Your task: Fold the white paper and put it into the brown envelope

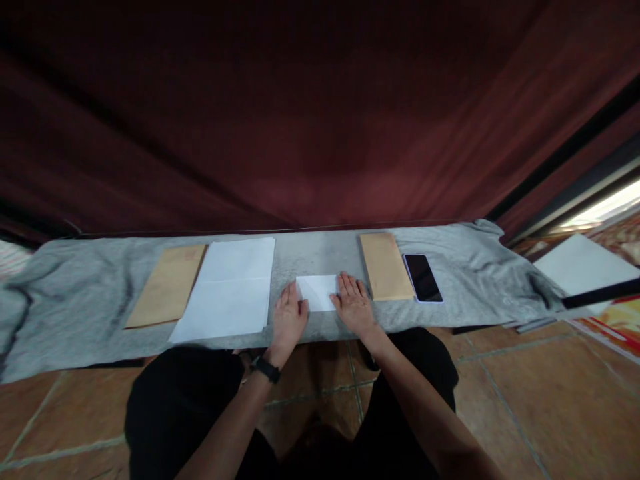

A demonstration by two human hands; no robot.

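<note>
A small white folded sheet of paper [317,293] lies flat on the grey cloth between my hands. My left hand [290,317] rests at its left edge, fingers stretched out and pointing away from me. Over the right edge lies my right hand [354,303], flat, with its fingertips on or beside the paper. Left of my left hand is a stack of larger white sheets [227,287] with a crease across the middle. Just beyond my right hand sits a brown envelope stack [387,267].
More brown envelopes [167,283] lie at the left, partly under the white sheets. A phone [423,278] with a pale purple case is at the right. The grey cloth [320,250] covers a narrow bench above a tiled floor [520,380]. A dark red curtain [320,133] hangs behind.
</note>
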